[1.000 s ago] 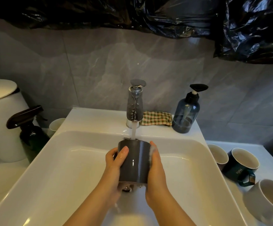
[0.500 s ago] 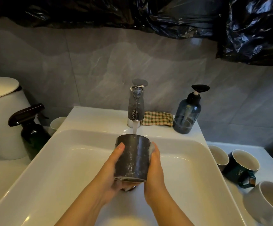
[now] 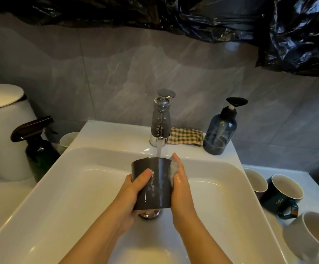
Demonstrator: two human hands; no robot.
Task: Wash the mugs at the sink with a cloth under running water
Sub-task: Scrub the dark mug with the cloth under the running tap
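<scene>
From behind the person's shoulder, the dark grey mug is held upright over the middle of the white sink, above the metal drain. It is a plain, straight-sided cup, glossy with wet, and a trail of suds and drops runs down its near face. No handle shows from here.

A stream of water falls from the chrome tap onto the mug's far rim. The left hand grips the mug from the left, thumb across the near side and fingers wrapped behind. The right hand lies flat against the mug's right side, fingers straight, pressing a pale soapy wad to the wall. The wad is blurred, so it could be cloth or mostly foam.

On the ledge behind the tap lies a folded checked cloth, just beside a blue-grey pump bottle. On the counter right of the sink stand three more mugs: a dark, pale-lined one nearest the basin, a dark green mug lettered "Hello", and a pale one tipped on its side. To the left are a dark spray bottle, a small pale cup and a white bin. Black plastic sheeting hangs above the grey tiles.
</scene>
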